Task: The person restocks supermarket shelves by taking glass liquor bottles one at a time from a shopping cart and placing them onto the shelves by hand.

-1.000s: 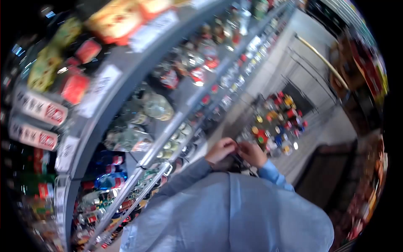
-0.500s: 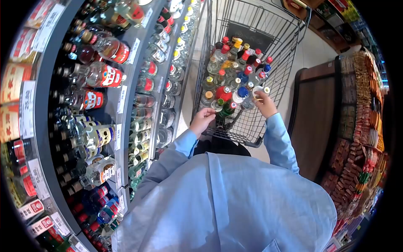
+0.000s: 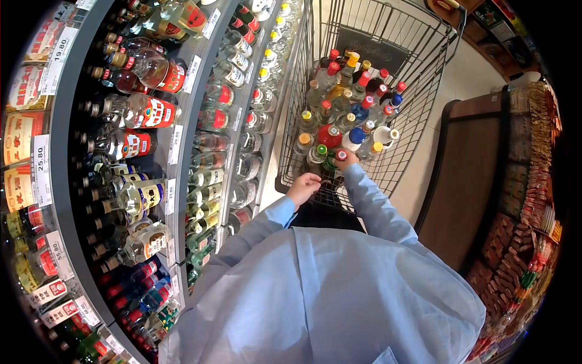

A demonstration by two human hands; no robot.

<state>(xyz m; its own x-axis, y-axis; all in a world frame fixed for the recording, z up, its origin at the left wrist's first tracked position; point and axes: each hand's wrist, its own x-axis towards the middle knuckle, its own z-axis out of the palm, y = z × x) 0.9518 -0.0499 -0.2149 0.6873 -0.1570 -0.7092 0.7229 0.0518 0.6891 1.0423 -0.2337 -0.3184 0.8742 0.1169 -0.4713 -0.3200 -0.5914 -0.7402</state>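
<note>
A wire shopping cart [image 3: 418,97] stands ahead of me with several upright bottles in it, their caps red, yellow, blue, green and white. My right hand [image 3: 345,160] is closed round the neck of a green bottle [image 3: 329,164] with a red cap, at the near end of the group. My left hand [image 3: 304,188] is at the cart's near left corner, fingers bent together; whether anything is between them is too small to tell. Just beyond it stands a clear bottle with a green cap [image 3: 321,149]. A blue-labelled bottle [image 3: 353,139] is beside the right hand.
Shelves [image 3: 66,121] of bottles and price tags run along the left side, close to my left arm. A brown-sided display stand [image 3: 464,164] with packaged goods is on the right. The cart's handle [image 3: 448,5] is at the upper right.
My right hand has moved left from the white-capped bottle at the group's right side to the green bottle's neck. My left hand has moved slightly nearer to me. The view has steadied and shifted slightly.
</note>
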